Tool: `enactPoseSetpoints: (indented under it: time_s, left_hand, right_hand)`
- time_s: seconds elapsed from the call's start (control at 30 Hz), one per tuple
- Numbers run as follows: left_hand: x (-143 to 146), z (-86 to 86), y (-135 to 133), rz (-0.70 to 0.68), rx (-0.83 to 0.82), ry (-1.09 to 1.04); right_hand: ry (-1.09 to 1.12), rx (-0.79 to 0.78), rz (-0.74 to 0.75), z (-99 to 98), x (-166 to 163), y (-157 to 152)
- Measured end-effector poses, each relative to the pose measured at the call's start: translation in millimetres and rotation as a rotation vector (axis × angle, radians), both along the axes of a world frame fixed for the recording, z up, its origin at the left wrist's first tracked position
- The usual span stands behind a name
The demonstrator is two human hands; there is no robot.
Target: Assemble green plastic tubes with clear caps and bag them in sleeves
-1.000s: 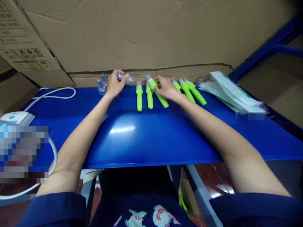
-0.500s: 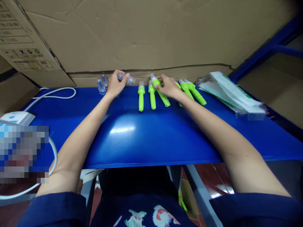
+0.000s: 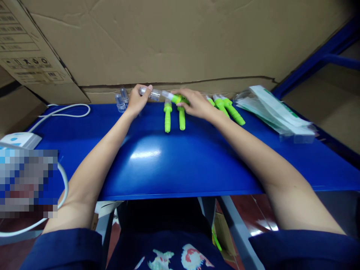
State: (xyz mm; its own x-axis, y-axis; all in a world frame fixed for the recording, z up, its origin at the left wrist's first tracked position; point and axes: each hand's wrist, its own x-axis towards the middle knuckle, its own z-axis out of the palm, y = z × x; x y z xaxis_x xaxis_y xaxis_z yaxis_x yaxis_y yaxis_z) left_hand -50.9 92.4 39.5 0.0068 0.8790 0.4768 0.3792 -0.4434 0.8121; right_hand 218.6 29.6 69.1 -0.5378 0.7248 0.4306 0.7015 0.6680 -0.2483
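Observation:
Between the fingers of my left hand [image 3: 137,100] is a clear plastic cap [image 3: 154,95], tilted with its open end to the right. My right hand [image 3: 195,103] grips a lime-green handled tool [image 3: 176,99], its pale tip pointing left at the cap's mouth; whether they touch I cannot tell. Below lie two more green tools, one to the left [image 3: 167,117] and one partly under my right hand [image 3: 182,119]. Several others [image 3: 232,110] rest right of my wrist, partly hidden. Two clear caps [image 3: 120,103] stand left of my left hand.
Clear plastic bags with white-green inserts [image 3: 278,110] lie on the blue table [image 3: 180,165] at the right. A cardboard wall [image 3: 180,45] closes off the back. On the left are a white power strip [image 3: 24,140] and a looped white cable [image 3: 70,115].
My right hand has lifted the green tool and turned it leftward, so its tip now meets or nearly meets the clear cap. My left hand has barely moved.

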Motion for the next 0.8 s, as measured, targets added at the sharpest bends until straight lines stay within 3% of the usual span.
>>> enactPoseSetpoints:
  time_s: [0.1,0.27,0.6,0.8]
  left_hand:
    - [6,6.7,-9,-0.026,-0.107,-0.015]
    - [18,17.0,-25,-0.124,-0.146,0.029]
    - [19,18.5,-27,-0.302,-0.041,0.158]
    - [19,25.8,-39,-0.316,0.067,0.423]
  right_hand:
    - [-0.052,0.023,0.053,-2.1,-7,-5]
    - [0.004,0.056,0.058,-9.6,-10,0]
    - [0.066,0.033,0.025,-13.6,-1,19]
    - [-0.048,0.022,0.011,-9.1,-2,12]
